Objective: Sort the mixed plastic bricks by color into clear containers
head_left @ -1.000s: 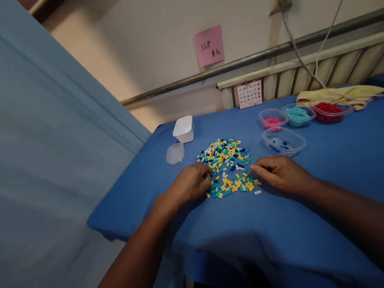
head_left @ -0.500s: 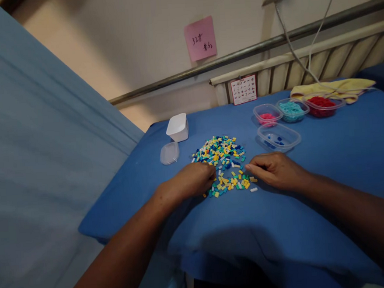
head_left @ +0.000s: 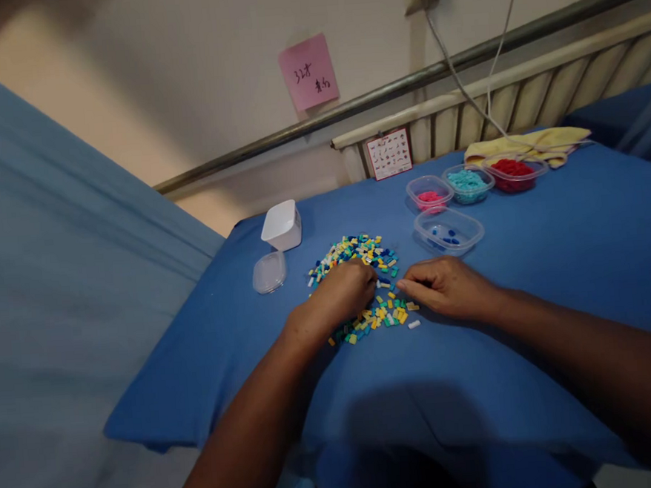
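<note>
Left hand: the left hand (head_left: 344, 293) lies over the left part of the small pieces (head_left: 353, 248), back upward, fingers bent down toward them; whether it pinches one cannot be told.
Right hand: the right hand (head_left: 448, 287) is at the right edge of the pieces, fingers curled in and thumb pointing at them; whether it grips anything cannot be told.
Small pieces: yellow, white, green, teal and blue, in a thick heap beyond the left hand and a thinner group on the near side, partly hidden by that hand.
White piece: one white piece (head_left: 414, 324) lies at the near right edge of the thinner group.
Nearest box: a clear box (head_left: 473, 239) beyond the right hand, with a few dark blue pieces in it.
Row of boxes: behind it, a box of pink pieces (head_left: 429, 199), one of light blue pieces (head_left: 467, 182) and one of red pieces (head_left: 513, 170), left to right.
Left side: a white tub (head_left: 283, 233), with a clear lid (head_left: 269, 272) lying just in front.
Back edge: a picture card (head_left: 389, 154) stands by the radiator (head_left: 445, 130); a yellow cloth (head_left: 541, 140) lies behind the red pieces.
Under it all: a blue-covered surface (head_left: 210, 349).
Wall: a pink note (head_left: 309, 73) above a metal pipe (head_left: 371, 105).
Far left: a light blue curtain (head_left: 64, 255).
</note>
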A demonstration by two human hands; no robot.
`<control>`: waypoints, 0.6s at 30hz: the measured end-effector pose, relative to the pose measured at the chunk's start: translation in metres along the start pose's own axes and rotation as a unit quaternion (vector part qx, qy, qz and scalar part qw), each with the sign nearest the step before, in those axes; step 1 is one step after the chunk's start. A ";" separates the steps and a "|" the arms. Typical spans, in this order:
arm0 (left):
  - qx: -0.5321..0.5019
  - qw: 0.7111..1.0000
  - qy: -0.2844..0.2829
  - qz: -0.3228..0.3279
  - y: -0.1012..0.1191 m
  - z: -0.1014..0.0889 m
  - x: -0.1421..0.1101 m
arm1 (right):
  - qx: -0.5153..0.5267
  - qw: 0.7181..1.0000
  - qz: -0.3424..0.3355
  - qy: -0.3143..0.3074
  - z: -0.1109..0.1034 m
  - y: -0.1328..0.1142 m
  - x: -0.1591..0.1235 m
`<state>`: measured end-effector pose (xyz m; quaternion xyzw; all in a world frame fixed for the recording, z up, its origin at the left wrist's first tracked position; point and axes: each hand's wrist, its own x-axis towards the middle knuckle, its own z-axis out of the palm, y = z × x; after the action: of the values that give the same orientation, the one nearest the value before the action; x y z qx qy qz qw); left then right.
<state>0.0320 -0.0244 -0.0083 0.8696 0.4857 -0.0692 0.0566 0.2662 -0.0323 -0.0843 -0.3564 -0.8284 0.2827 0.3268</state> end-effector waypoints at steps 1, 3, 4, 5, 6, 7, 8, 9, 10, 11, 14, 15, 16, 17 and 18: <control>0.014 1.000 -0.005 -0.011 0.000 0.001 0.002 | 0.002 1.000 0.000 0.000 0.000 0.000 0.000; 0.026 1.000 -0.013 -0.008 -0.002 0.001 0.003 | 0.004 1.000 0.004 -0.001 0.000 0.000 0.001; 0.023 1.000 -0.015 0.005 -0.003 0.001 0.002 | 0.006 1.000 0.007 0.000 0.000 -0.001 0.002; 0.017 1.000 -0.016 0.021 -0.004 0.000 0.002 | 0.008 1.000 0.010 0.001 0.000 -0.002 0.002; 0.012 0.999 -0.015 0.034 -0.005 0.000 0.001 | 0.011 1.000 0.011 0.000 -0.001 -0.002 0.002; 0.009 0.999 -0.015 0.041 -0.005 0.000 0.000 | 0.013 1.000 0.011 0.000 -0.001 -0.003 0.002; 0.006 0.999 -0.018 0.040 -0.005 0.000 0.000 | 0.014 1.000 0.011 -0.002 -0.001 -0.003 0.002; 0.003 0.999 -0.023 0.035 -0.005 -0.001 0.000 | 0.014 1.000 0.009 -0.002 -0.002 -0.004 0.002; -0.001 0.999 -0.030 0.028 -0.004 -0.001 0.000 | 0.015 1.000 0.007 -0.004 -0.002 -0.004 0.002; -0.005 0.999 -0.037 0.024 -0.003 -0.002 0.000 | 0.016 1.000 0.004 -0.004 -0.002 -0.004 0.002; -0.003 0.999 -0.044 0.017 -0.002 -0.004 0.000 | 0.019 1.000 0.000 -0.005 -0.002 -0.004 0.002; -0.001 0.999 -0.041 0.015 -0.001 -0.005 0.000 | 0.017 1.000 0.000 -0.005 -0.002 -0.003 0.003; -0.001 0.999 -0.038 0.012 -0.001 -0.005 -0.001 | 0.015 1.000 0.001 -0.006 -0.002 -0.003 0.003; -0.003 0.999 -0.036 0.008 -0.001 -0.006 -0.002 | 0.013 1.000 0.002 -0.006 -0.001 -0.003 0.003; -0.007 0.999 -0.034 0.004 0.000 -0.006 -0.003 | 0.011 1.000 0.002 -0.007 -0.001 -0.003 0.003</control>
<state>0.0306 -0.0253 -0.0015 0.8680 0.4808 -0.0957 0.0794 0.2643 -0.0315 -0.0806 -0.3526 -0.8269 0.2947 0.3242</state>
